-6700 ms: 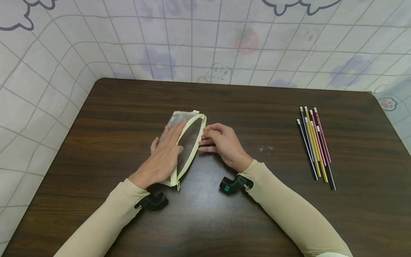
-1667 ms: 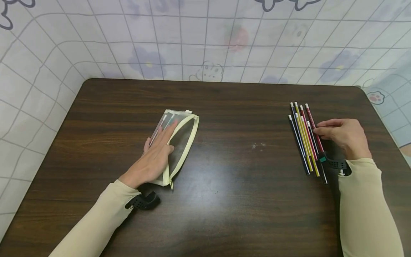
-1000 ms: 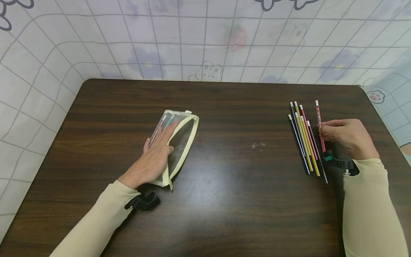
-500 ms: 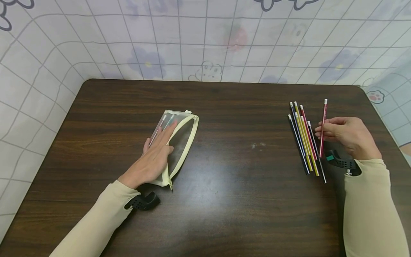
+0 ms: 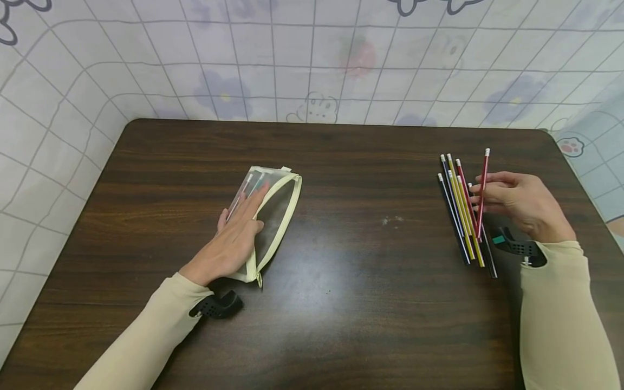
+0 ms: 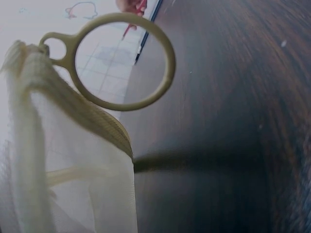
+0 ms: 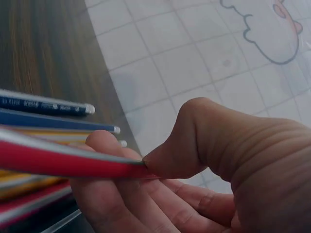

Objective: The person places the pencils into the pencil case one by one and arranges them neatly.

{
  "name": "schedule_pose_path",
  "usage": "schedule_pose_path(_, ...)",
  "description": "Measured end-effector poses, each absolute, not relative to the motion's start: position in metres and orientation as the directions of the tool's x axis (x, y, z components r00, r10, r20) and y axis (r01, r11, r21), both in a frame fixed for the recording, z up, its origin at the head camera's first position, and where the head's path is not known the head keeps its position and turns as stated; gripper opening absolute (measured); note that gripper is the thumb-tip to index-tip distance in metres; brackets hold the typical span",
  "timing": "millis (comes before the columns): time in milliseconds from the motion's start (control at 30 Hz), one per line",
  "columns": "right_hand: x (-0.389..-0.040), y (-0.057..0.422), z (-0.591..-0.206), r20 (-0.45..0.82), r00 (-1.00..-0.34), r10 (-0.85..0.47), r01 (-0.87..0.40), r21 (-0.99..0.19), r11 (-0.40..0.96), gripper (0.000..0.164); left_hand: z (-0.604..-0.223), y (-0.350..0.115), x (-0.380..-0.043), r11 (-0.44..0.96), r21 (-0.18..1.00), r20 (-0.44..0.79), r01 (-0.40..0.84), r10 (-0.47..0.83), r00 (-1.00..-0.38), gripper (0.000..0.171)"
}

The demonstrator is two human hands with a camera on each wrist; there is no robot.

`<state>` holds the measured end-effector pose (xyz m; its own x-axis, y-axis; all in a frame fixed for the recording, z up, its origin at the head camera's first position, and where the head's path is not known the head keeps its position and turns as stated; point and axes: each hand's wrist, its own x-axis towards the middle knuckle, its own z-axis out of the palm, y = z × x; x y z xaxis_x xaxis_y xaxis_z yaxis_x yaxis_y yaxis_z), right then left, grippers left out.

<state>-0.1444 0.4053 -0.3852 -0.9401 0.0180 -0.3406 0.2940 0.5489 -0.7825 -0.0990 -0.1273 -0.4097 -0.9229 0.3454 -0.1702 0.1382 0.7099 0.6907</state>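
Observation:
My left hand [image 5: 226, 244] lies with extended fingers on a clear pencil pouch [image 5: 287, 211] with pale yellow trim, its zipped mouth gaping to the right. Slim items show through the pouch's clear side under the fingers. A ring-shaped zipper pull [image 6: 167, 73] looms large in the left wrist view. On the right, my right hand [image 5: 524, 203] pinches a red pencil [image 5: 482, 189] between thumb and fingers, white eraser end up and tilted. This pencil overlaps the right side of a row of pencils [image 5: 457, 216] in dark blue, yellow, red and black, lying side by side.
The dark wood table [image 5: 351, 303] has a rounded far edge against a white gridded curtain [image 5: 273, 65]. A wide stretch of tabletop separates the pouch from the pencils. Each wrist wears a black camera mount [image 5: 219, 306].
The right hand left the pouch's edge, went to the pencils and picked up a red one. In the last half second it shifted slightly left over the row. The left hand stays on the pouch.

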Motion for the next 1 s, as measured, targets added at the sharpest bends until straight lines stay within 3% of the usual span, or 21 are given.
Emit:
schedule_pose_path(233,-0.146,0.396,-0.385,-0.322,-0.946,0.027,0.284,-0.788,0.546,0.047,-0.41,-0.127,-0.1,0.717,0.684,-0.174,0.133,0.338,-0.925,0.07)
schedule_pose_path(800,-0.148,0.375,-0.388,-0.328,-0.943,-0.055,0.257,-0.823,0.506,0.05,-0.41,-0.126,-0.099,0.712,0.69,-0.168,0.132,0.334,-0.927,0.07)
schedule_pose_path(1000,-0.147,0.368,-0.387,-0.322,-0.942,-0.089,0.255,-0.865,0.433,0.053,-0.411,-0.126,-0.099,0.714,0.69,-0.177,0.123,0.331,-0.927,0.07)
